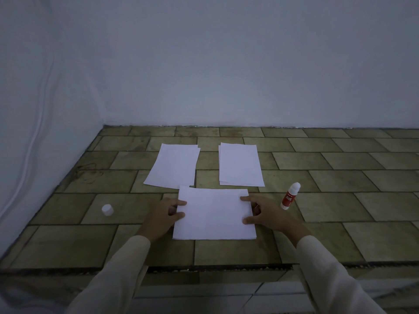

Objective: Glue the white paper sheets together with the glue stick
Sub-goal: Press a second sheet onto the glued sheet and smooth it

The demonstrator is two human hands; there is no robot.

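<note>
A white paper sheet (214,214) lies crosswise on the tiled surface in front of me. My left hand (163,215) pinches its left edge and my right hand (264,213) pinches its right edge, thumbs and forefingers on top of the paper. Two more stacks of white paper lie behind it: a left stack (173,165) and a right stack (240,165). The red-and-white glue stick (290,196) stands upright just right of my right hand, apart from it. Its white cap (107,210) sits on the tiles well to the left.
The tiled surface (340,177) ends at a white wall behind and on the left. Its front edge (204,267) drops off near my forearms. A white cable (34,143) runs down the left wall.
</note>
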